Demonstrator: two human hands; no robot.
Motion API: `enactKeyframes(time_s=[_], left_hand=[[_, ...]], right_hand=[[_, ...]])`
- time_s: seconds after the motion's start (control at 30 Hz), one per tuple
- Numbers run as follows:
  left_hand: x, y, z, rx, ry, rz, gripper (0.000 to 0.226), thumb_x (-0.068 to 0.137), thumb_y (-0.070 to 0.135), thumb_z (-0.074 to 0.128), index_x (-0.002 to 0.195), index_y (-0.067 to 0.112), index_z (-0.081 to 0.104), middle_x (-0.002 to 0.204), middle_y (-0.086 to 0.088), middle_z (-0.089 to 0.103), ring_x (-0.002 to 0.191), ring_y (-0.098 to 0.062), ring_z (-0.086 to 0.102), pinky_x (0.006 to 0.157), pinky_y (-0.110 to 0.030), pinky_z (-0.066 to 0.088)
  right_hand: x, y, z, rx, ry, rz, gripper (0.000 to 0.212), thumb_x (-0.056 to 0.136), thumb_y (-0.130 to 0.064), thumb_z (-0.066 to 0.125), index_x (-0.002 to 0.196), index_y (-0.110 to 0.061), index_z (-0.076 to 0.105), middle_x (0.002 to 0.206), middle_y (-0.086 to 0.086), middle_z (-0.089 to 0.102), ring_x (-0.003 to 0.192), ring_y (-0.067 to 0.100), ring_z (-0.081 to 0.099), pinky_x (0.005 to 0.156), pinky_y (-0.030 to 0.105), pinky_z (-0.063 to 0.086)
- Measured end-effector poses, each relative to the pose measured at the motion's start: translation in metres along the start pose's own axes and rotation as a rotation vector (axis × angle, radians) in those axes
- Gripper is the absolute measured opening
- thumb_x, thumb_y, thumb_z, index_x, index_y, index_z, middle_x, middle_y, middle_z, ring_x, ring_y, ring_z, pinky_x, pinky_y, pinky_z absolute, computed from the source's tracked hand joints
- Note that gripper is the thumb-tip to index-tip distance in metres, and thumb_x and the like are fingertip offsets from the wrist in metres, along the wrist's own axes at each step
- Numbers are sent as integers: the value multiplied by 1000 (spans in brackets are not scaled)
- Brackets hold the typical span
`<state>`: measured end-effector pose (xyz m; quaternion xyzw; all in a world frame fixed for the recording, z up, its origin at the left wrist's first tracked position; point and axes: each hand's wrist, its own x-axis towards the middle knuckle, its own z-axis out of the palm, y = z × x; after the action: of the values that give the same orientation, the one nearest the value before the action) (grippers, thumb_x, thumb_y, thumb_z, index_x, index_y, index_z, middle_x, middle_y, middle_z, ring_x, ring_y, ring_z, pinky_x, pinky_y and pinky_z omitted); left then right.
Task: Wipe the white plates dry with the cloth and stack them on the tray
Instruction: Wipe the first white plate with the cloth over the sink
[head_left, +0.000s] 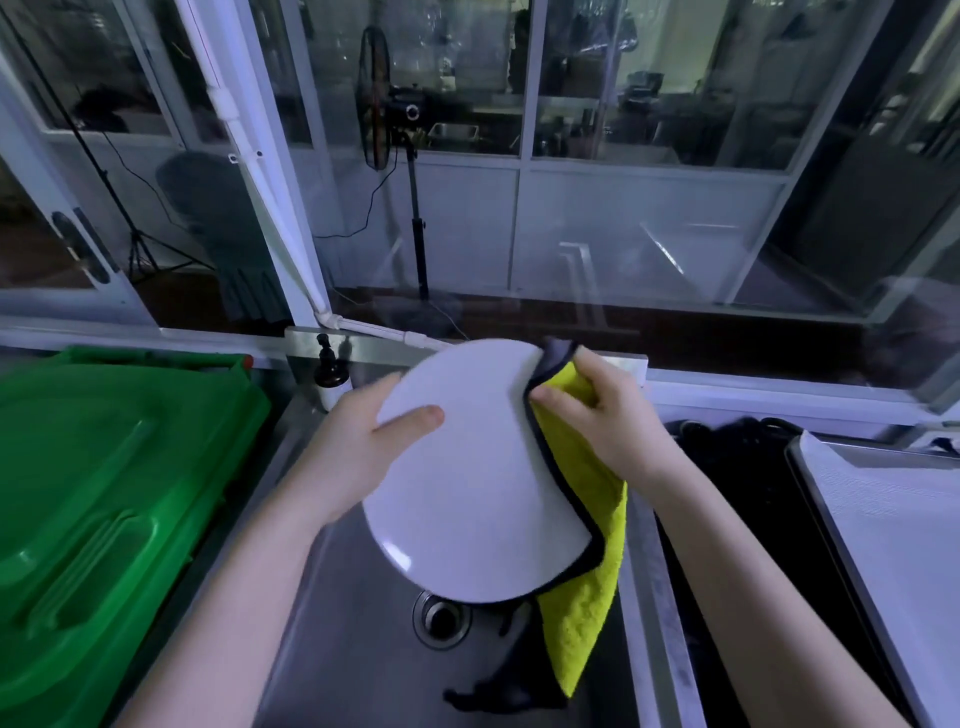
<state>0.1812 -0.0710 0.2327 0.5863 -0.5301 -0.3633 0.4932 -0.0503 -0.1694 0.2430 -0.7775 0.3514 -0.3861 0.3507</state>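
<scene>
Above the steel sink (353, 649), the left hand (363, 447) is gripping the round white plate (478, 478) by its rim while the right hand (597, 415) is pinching the yellow dark-edged cloth (587, 571) over its edge, best worked round firmly.

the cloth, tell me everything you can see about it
The cloth is yellow-green, plush like microfibre, with a dark bound edge and a grey reverse at its top fold. It wraps the right rim of the white plate, pinched there by the right hand, and hangs loose over the sink.
</scene>
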Motion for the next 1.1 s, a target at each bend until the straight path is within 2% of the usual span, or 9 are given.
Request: enactKeyframes(time_s=[0.13, 0.27, 0.37, 0.53, 0.67, 0.77, 0.87, 1.0, 1.1], left_hand=[[6, 8, 2, 54, -8, -20, 23, 77, 38, 71, 97, 27, 74, 93, -2, 78, 84, -17, 73, 75, -35, 54], [-8, -13, 25, -188, 402, -73, 15, 78, 38, 67, 91, 33, 73, 90, 8, 77, 84, -16, 70, 78, -39, 53], [-24, -28, 56, -344, 549, -55, 18, 88, 37, 63, 104, 40, 68, 104, 17, 75, 99, -5, 69, 80, -30, 52], [-14, -29, 42, -247, 484, -18, 21, 103, 21, 58, 109, 39, 66, 102, 22, 74, 98, -1, 69, 76, -21, 52], [-2, -10, 16, 77, 209, 127, 11, 93, 31, 63, 102, 34, 67, 90, 9, 71, 80, -6, 62, 72, -19, 46], [3, -2, 14, 260, 135, 152, 33, 87, 38, 67, 115, 20, 70, 97, 8, 73, 90, -14, 62, 80, -20, 44], [-2, -3, 11, 132, 222, 146, 32, 86, 37, 65, 115, 26, 72, 103, 11, 75, 99, -7, 66, 85, -20, 47], [-10, -11, 21, -154, 456, 63, 29, 94, 24, 61, 91, 52, 70, 93, 19, 75, 84, 0, 69, 74, -30, 52], [-9, -9, 14, -105, 315, 68, 23, 95, 30, 60, 97, 50, 69, 99, 19, 76, 89, 0, 71, 77, -32, 52]], right_hand=[[-3, 4, 11, -22, -58, 6, 24, 89, -22, 71, 72, -29, 56, 65, -20, 56, 63, -2, 46, 64, 17, 40], [-23, 13, 30, 237, 335, 190, 23, 91, -21, 68, 73, -10, 58, 64, -8, 54, 63, 6, 45, 60, 27, 40], [-42, 16, 57, 504, 576, 431, 9, 94, -23, 64, 88, -18, 69, 82, -6, 71, 78, 9, 62, 79, 35, 51], [-37, 15, 41, 324, 418, 362, 4, 92, -21, 67, 90, -17, 67, 86, 6, 72, 81, 12, 63, 80, 42, 53], [-2, -1, 6, -6, 55, 64, 14, 89, -22, 70, 81, -29, 62, 72, -15, 67, 69, -2, 56, 70, 19, 46], [13, -11, 5, -191, -126, -36, 11, 88, -30, 71, 80, -28, 64, 70, -4, 61, 69, 15, 53, 71, 32, 45], [5, -6, 7, -61, -28, 7, 14, 89, -29, 71, 78, -32, 63, 67, 4, 56, 67, 10, 45, 67, 34, 44], [-34, 12, 26, 382, 193, 276, 11, 92, -20, 67, 101, -25, 70, 98, 1, 75, 98, 17, 68, 94, 51, 52], [-34, 10, 22, 411, 178, 258, 15, 92, -18, 67, 99, -30, 71, 100, -4, 75, 99, 18, 69, 93, 43, 53]])
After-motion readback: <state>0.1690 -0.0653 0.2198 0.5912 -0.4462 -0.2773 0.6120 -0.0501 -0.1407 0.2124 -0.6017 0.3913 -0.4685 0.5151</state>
